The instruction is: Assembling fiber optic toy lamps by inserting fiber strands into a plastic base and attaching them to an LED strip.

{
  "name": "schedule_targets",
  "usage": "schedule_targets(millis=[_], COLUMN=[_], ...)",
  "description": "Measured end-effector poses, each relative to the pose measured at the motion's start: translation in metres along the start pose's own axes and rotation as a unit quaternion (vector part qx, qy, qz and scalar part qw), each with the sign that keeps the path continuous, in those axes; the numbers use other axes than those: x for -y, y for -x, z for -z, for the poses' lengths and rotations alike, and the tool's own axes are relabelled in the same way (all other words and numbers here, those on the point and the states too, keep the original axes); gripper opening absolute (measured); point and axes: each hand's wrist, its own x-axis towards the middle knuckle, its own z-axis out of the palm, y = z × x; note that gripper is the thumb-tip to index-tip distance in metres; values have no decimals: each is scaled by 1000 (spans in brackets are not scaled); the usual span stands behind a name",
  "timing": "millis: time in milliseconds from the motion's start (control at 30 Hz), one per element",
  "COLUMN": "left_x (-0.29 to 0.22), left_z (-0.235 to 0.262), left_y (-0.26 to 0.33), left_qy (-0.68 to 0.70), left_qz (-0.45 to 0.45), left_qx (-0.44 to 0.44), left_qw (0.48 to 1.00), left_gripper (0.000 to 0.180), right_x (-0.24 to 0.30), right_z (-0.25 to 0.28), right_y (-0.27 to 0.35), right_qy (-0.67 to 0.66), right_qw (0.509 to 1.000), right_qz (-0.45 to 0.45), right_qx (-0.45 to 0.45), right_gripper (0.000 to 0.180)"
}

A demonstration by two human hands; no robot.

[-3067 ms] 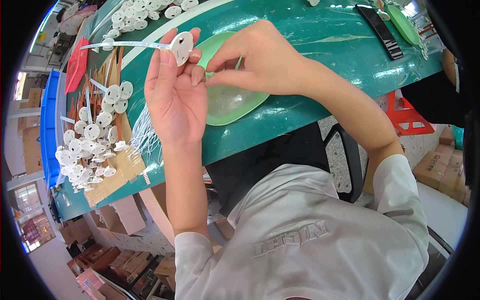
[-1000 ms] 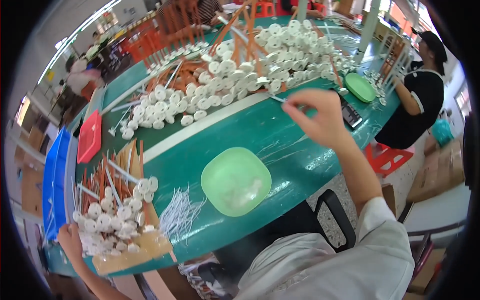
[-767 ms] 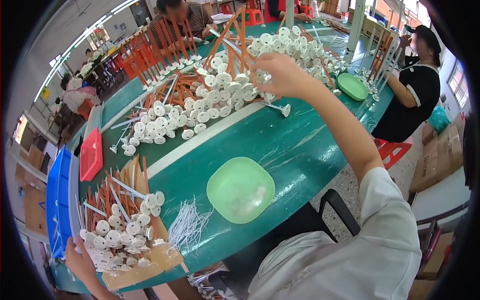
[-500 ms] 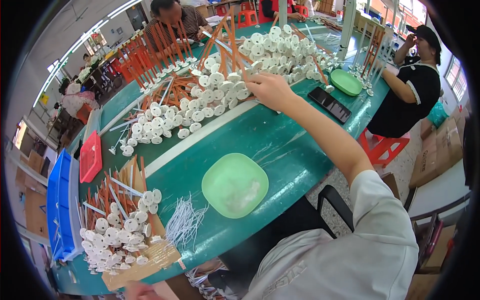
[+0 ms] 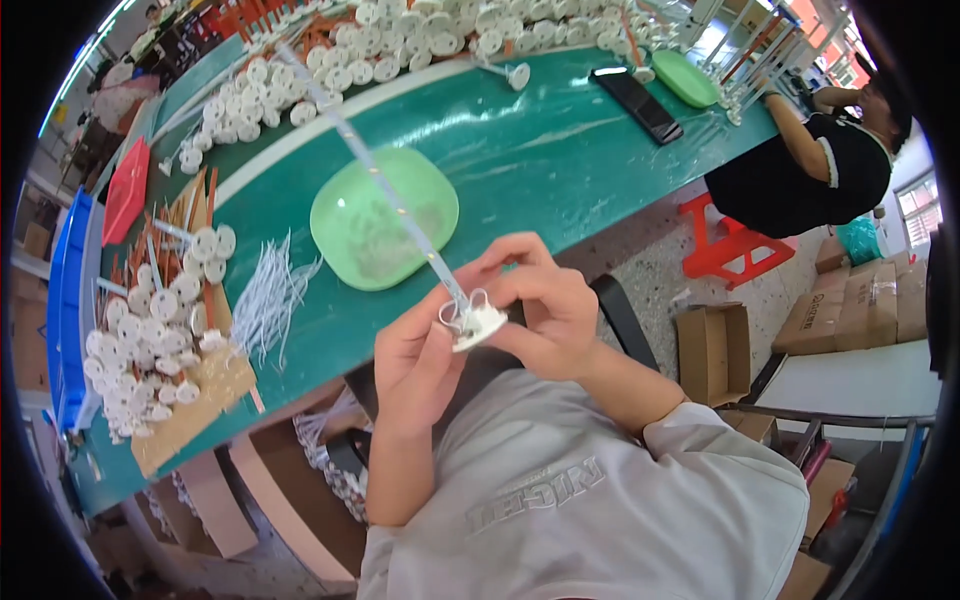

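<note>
In front of my torso, both hands hold one LED strip (image 5: 388,190) that has a white round base (image 5: 480,328). The pale strip, dotted with small yellow patches, slants up and away to the left. Thin white wires (image 5: 462,310) curl in loops where it meets the base. My left hand (image 5: 412,365) is closed at the near left side of the base, thumb up against the wires. On the other side my right hand (image 5: 548,308) pinches the disc's edge, with fingers curled above it. Just beyond them on the table is a green dish (image 5: 385,235) with whitish bits in it.
White wires (image 5: 268,295) lie bundled beside a heap of disc-based strips (image 5: 150,320) on cardboard. Farther back are a larger heap (image 5: 400,40), a black phone (image 5: 637,104) and a second green dish (image 5: 686,78). A red tray (image 5: 126,190) and blue bin (image 5: 68,310) stand left. Someone in black sits right.
My right hand has come back from the large heap to my torso. My left hand has risen from the lower edge, and both now hold the LED strip. The view has shifted.
</note>
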Motion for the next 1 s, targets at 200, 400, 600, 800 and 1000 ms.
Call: schedule_targets(millis=[200,400,600,800,1000], left_x=[4,-3,-7,-5,-6], left_z=[3,2,0,6,20], left_y=[49,60,53,50,54], left_qy=[17,-110,-237,-245,-166], left_qz=[-15,-51,-108,-110,-63], left_qx=[-1,-68,-53,-62,-105], left_qw=[1000,990,964,961,978], left_gripper=[49,42,41,41,42], right_x=[13,13,13,5,-1], right_z=[1,-7,-13,-17,-12], right_y=[11,16,12,17,-4], right_qy=[110,124,126,153,122], right_qw=[989,978,967,964,963], right_qz=[73,163,220,219,227], right_qx=[64,-19,-18,-14,76], right_gripper=[25,32,22,23,22])
